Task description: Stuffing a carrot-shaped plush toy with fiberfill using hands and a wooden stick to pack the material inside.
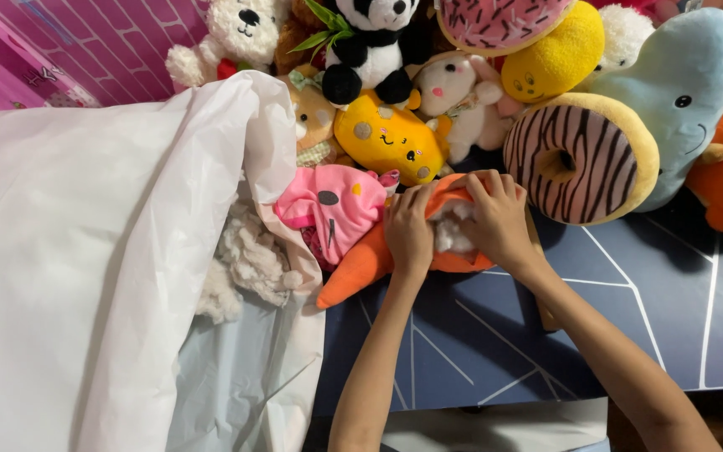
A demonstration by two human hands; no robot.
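Observation:
An orange plush toy [360, 264] lies on the dark blue table [629, 293], its seam open with white stuffing [452, 230] showing. My left hand [407, 230] grips the toy's left side of the opening. My right hand [499, 219] grips the right side, fingers pressing into the stuffing. A large white plastic bag [77, 268] at the left spills loose white stuffing [248, 264] close to the toy's pointed end.
A pile of plush toys fills the back: a pink cat [332, 205], a yellow toy [387, 138], a panda [370, 42], a white bear [232, 38], a striped brown doughnut [579, 159], a light blue toy [684, 92]. A pink wall [85, 42] stands behind.

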